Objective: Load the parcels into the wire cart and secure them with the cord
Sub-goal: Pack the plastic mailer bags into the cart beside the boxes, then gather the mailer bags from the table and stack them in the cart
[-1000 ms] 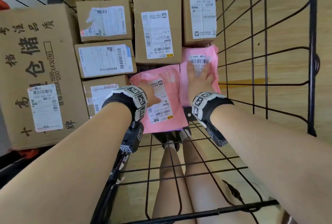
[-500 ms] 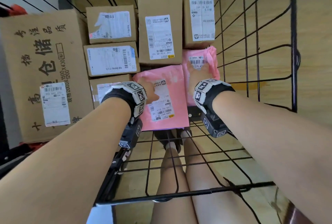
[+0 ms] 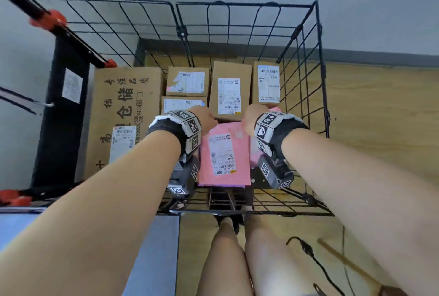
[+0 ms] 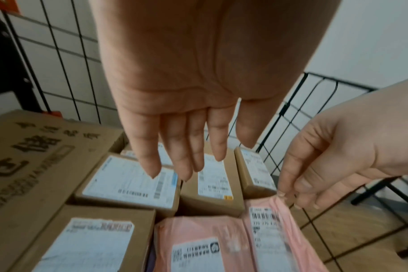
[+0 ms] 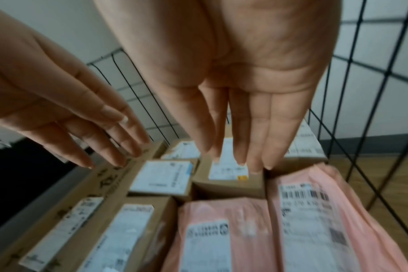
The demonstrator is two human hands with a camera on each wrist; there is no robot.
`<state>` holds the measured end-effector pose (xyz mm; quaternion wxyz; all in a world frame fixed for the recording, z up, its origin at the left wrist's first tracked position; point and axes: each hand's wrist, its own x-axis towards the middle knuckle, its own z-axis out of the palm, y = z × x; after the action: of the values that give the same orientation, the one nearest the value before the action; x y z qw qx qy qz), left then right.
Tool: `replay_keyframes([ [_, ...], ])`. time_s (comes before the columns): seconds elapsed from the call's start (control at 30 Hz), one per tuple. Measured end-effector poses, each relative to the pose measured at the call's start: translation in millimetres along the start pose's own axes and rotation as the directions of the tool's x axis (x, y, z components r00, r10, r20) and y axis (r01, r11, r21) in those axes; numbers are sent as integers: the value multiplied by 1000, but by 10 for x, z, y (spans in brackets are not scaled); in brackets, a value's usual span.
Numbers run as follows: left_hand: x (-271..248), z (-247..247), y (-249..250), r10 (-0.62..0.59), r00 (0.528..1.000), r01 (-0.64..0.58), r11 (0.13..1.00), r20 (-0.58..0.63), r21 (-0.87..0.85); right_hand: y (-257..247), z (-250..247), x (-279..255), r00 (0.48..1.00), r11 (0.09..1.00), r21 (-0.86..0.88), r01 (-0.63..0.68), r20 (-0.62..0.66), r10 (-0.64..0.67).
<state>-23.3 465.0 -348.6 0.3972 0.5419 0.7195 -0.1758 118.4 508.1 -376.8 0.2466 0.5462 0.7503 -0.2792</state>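
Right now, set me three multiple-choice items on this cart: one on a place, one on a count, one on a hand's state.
1. Where does the large printed carton sit in the wire cart?
A. against its left side
B. against its right side
C. on top of the pink mailers

2. How many pink mailer bags show in the cart?
A. one
B. two
C. four

3. What is the left hand doing?
A. gripping a cord
B. pinching a label
C. holding nothing, fingers straight

Answers:
1. A: in the head view the carton fills the cart's left side, beside the small boxes.
2. B: the near pink mailer and the right pink mailer lie side by side.
3. C: the left wrist view shows the fingers extended above the boxes with nothing in them.
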Motion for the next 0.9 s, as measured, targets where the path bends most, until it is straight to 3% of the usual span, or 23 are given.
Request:
replay_keyframes([
  [0.13, -398, -317, -19, -21, 996, 21, 1000, -89, -5, -243, -345, -101, 998, 994, -92, 61, -19, -63],
  [0.2, -620, -436, -31, -43, 990, 45, 999, -132, 17, -387, -465, -35, 999, 970, -242, -11, 42, 22],
  [0.3, -948, -579, -31, -84, 973, 85, 996, -214, -4, -591, -744, -99, 998, 938, -345, 40, -28, -53],
  [0.37, -1164, -659, -24, -136, 953, 129, 991, -272, -42, -764, -929, -240, 995, 906, -413, 95, 14, -98],
  [0.47, -1543, -774, 14, -235, 915, 197, 970, -328, -144, -1015, -1006, 191, 994, 880, -465, 100, 7, -110],
  [0.57, -1929, -788, 77, -329, 856, 245, 938, -400, -247, -1179, -1244, -257, 980, 881, -445, 163, -33, -198],
  [0.6, -2060, -763, 121, -363, 830, 259, 923, -423, -284, -1155, -1364, -767, 956, 865, -441, 238, -50, -288],
  [0.67, -2322, -691, 231, -426, 788, 298, 896, -445, -330, -1113, -1470, -1258, 907, 831, -427, 358, -54, -418],
  [0.8, -2851, -491, 429, -560, 680, 369, 819, -473, -439, -1098, -1507, -1770, 825, 762, -433, 482, -69, -561],
  [0.9, -3283, -283, 499, -656, 602, 438, 748, -456, -498, -1046, -1488, -2394, 730, 633, -489, 600, 12, -683],
])
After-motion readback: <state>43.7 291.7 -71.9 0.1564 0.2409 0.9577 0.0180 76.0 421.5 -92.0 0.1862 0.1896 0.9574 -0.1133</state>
